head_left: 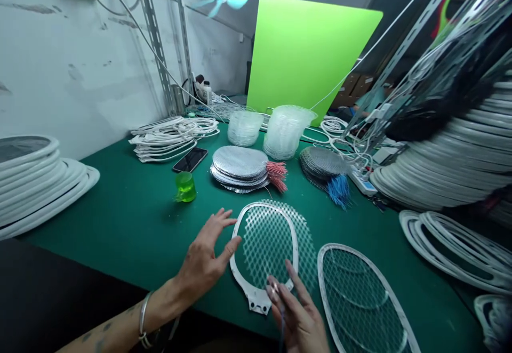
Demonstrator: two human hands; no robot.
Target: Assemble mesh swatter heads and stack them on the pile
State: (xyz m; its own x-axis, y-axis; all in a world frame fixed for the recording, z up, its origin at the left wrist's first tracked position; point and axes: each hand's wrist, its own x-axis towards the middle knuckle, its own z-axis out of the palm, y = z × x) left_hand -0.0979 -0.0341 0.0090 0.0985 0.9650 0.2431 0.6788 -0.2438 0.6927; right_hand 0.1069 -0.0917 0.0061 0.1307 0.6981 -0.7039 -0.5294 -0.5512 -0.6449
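In front of me a white oval racket-shaped frame (296, 241) lies on the green table, its necked end toward me. A sheet of silvery mesh (306, 235) overlaps it and sticks out past its right side. My left hand (204, 254) is at the frame's left edge, fingers apart, thumb and fingertips close to the rim. Over the frame's lower right, my right hand (298, 313) has its thumb and fingers pinched together. From that pinch hangs a thin bluish wire (282, 323), partly blurred.
A second meshed frame (321, 273) lies at right. Behind are silver mesh discs (240, 161) with pink wires, dark discs (320, 163) with blue wires, clear plastic stacks (285, 131), a green cup (185, 187) and a phone (190, 159). White frame stacks (28, 193) flank both sides.
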